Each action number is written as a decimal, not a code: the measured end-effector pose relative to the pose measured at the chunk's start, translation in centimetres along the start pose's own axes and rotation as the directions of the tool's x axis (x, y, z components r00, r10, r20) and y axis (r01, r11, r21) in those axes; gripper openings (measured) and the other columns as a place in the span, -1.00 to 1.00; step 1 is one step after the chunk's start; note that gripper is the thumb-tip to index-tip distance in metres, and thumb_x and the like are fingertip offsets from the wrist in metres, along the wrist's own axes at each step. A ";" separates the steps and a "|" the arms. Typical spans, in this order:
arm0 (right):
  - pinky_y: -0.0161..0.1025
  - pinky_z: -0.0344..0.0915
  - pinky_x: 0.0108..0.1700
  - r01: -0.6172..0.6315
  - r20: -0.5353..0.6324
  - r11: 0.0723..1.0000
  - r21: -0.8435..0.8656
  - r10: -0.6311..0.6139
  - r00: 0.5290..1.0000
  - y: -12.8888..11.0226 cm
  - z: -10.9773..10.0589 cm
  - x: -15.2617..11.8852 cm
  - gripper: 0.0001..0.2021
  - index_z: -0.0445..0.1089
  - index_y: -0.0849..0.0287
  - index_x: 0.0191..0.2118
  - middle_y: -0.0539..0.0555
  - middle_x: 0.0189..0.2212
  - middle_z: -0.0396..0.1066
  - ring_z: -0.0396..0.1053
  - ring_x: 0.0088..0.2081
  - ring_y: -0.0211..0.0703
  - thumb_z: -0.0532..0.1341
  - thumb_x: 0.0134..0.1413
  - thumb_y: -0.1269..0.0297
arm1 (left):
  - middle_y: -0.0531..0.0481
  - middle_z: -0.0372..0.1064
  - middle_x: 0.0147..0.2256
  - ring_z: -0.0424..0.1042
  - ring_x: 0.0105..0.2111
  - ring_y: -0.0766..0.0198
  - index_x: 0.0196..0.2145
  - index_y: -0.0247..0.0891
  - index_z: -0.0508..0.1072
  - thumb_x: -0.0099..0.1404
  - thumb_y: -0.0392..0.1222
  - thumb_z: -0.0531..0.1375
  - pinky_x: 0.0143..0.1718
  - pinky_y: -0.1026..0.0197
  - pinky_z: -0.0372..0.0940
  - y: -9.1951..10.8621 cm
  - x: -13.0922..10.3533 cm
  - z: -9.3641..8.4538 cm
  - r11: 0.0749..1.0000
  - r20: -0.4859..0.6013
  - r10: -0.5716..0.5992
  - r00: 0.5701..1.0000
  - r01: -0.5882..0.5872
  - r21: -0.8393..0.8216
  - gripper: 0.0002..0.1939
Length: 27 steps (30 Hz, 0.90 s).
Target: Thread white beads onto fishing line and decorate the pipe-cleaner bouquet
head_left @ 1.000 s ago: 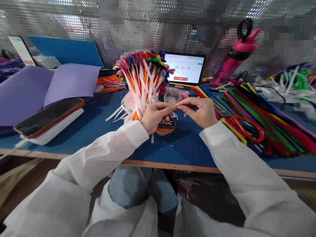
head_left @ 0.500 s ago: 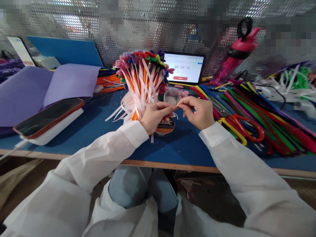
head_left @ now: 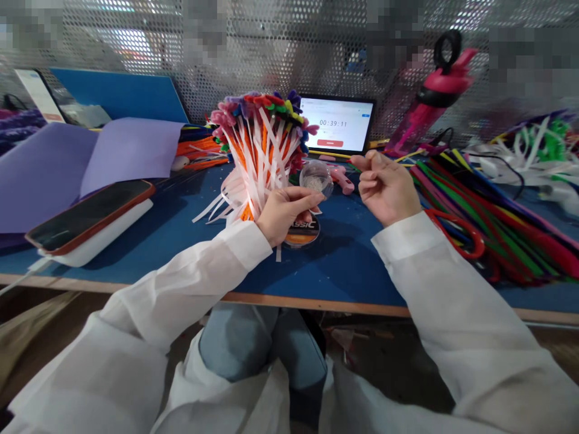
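My left hand (head_left: 292, 211) is pinched closed beside the ribbon-wrapped bundle of orange stems (head_left: 260, 157) with fuzzy coloured tops; what its fingertips hold is too small to make out. Raised to the right, my right hand (head_left: 386, 184) has its thumb and fingers pressed together, and anything between them is too fine to see. Just behind my left fingertips stands a clear round cup (head_left: 315, 176) of tiny clear pieces. A round spool with a dark label (head_left: 304, 230) lies partly under my left hand.
Coloured fuzzy stems (head_left: 497, 217) and red-handled scissors (head_left: 470, 244) lie at the right. A tablet (head_left: 337, 123) and pink bottle (head_left: 429, 102) stand at the back. Purple sheets (head_left: 131, 147) and a phone (head_left: 93, 214) are at the left.
My right hand has moved right and up, away from my left fingertips, and now covers the yellow scissor handle. My left hand has stayed in place.
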State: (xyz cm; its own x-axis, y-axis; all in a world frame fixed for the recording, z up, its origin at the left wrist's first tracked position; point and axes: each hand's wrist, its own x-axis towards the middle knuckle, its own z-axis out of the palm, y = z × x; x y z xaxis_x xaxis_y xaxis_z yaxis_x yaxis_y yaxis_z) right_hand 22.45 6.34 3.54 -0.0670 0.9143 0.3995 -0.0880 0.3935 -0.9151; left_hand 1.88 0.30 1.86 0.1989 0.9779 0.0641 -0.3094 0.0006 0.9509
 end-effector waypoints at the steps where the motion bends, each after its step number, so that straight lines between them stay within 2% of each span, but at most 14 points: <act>1: -0.32 0.25 -0.56 0.002 0.022 1.000 0.004 -0.002 1.000 0.1 -0.6 0.3 -0.64 0.41 0.03 -0.35 0.02 -0.25 0.54 0.38 -0.44 -0.31 0.37 -0.06 -0.15 | 0.08 0.43 -0.56 0.27 -0.67 0.55 -0.42 -0.34 0.55 0.12 -0.19 0.38 -0.64 0.42 0.08 0.0 0.0 0.0 1.000 0.003 -0.001 1.000 0.001 -0.001 -0.85; 5: -0.27 0.37 -0.46 0.116 0.051 0.991 -0.065 -0.113 0.992 0.7 -2.9 1.7 -0.70 0.46 -0.02 -0.25 0.02 -0.29 0.47 0.47 -0.29 -0.21 0.29 0.08 -0.13 | 0.09 0.44 -0.53 0.26 -0.66 0.55 -0.43 -0.32 0.56 0.10 -0.18 0.39 -0.63 0.41 0.08 0.1 0.0 0.0 1.000 0.004 0.002 1.000 -0.002 0.001 -0.85; 9: -0.19 0.41 -0.37 0.243 0.038 0.962 -0.124 -0.240 0.970 0.9 -5.0 3.0 -0.69 0.48 -0.06 -0.17 0.05 -0.29 0.44 0.48 -0.25 -0.15 0.23 0.15 -0.14 | 0.09 0.43 -0.53 0.27 -0.64 0.54 -0.44 -0.32 0.56 0.09 -0.22 0.39 -0.62 0.39 0.10 0.2 0.0 0.2 1.000 -0.013 0.003 1.000 -0.003 0.020 -0.88; 13: -0.09 0.41 -0.22 0.251 -0.009 0.944 -0.216 -0.259 0.966 0.3 -6.6 3.5 -0.56 0.48 -0.08 -0.11 0.10 -0.29 0.46 0.45 -0.10 -0.03 0.18 0.11 -0.27 | 0.12 0.39 -0.56 0.27 -0.64 0.54 -0.45 -0.33 0.55 0.10 -0.23 0.39 -0.62 0.40 0.09 0.2 0.0 0.2 1.000 0.014 -0.003 1.000 0.002 0.027 -0.88; 16: -0.08 0.38 -0.15 0.222 -0.015 0.932 -0.285 -0.236 0.972 -0.1 -7.3 3.6 -0.55 0.48 -0.16 -0.11 0.15 -0.31 0.48 0.40 -0.02 0.00 0.12 0.12 -0.33 | 0.12 0.38 -0.56 0.30 -0.63 0.55 -0.45 -0.33 0.54 0.12 -0.23 0.38 -0.61 0.42 0.10 0.1 0.0 0.1 1.000 0.052 0.003 0.999 -0.004 0.028 -0.87; 18: -0.09 0.40 -0.16 0.242 -0.019 0.941 -0.236 -0.253 0.967 0.1 -7.3 3.7 -0.60 0.49 -0.14 -0.14 0.12 -0.30 0.47 0.42 -0.05 -0.03 0.15 0.13 -0.28 | 0.13 0.36 -0.57 0.32 -0.61 0.54 -0.43 -0.34 0.52 0.14 -0.22 0.37 -0.61 0.45 0.10 0.0 0.0 0.1 0.999 0.088 0.017 0.996 -0.020 0.033 -0.86; 21: -0.16 0.44 -0.22 0.252 -0.081 0.967 -0.029 -0.254 0.964 0.7 -6.7 3.8 -0.74 0.48 -0.06 -0.25 0.04 -0.29 0.45 0.47 -0.17 -0.14 0.28 0.10 -0.10 | 0.08 0.43 -0.50 0.36 -0.58 0.54 -0.40 -0.35 0.50 0.17 -0.20 0.36 -0.61 0.46 0.10 0.1 0.0 0.1 0.999 0.142 0.018 0.990 -0.024 0.042 -0.84; 24: -0.26 0.45 -0.26 0.201 -0.178 0.970 0.136 -0.176 0.968 0.8 -5.6 3.5 -0.83 0.45 -0.03 -0.32 0.00 -0.31 0.46 0.46 -0.25 -0.24 0.36 0.04 0.05 | -0.02 0.53 -0.34 0.41 -0.57 0.52 -0.39 -0.35 0.45 0.20 -0.21 0.32 -0.58 0.44 0.17 0.3 -0.1 0.0 0.999 0.174 -0.035 0.984 0.032 0.022 -0.85; 27: -0.33 0.45 -0.29 0.175 -0.255 0.954 0.245 -0.111 0.960 0.3 -4.5 3.0 -0.87 0.44 -0.01 -0.36 -0.02 -0.34 0.45 0.44 -0.30 -0.29 0.36 0.04 0.12 | -0.02 0.53 -0.39 0.44 -0.56 0.47 -0.39 -0.35 0.43 0.19 -0.25 0.30 -0.49 0.40 0.30 0.3 -0.2 -0.1 0.996 0.209 -0.081 0.974 0.085 -0.010 -0.87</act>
State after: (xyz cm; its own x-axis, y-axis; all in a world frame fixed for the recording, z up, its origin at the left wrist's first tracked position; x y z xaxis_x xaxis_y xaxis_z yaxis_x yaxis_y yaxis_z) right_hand 26.68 9.62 4.26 0.1993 0.8590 0.4716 -0.3388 0.5119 -0.7894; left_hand 1.68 0.17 2.15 0.4137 0.9091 0.0484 -0.3001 0.0860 0.9500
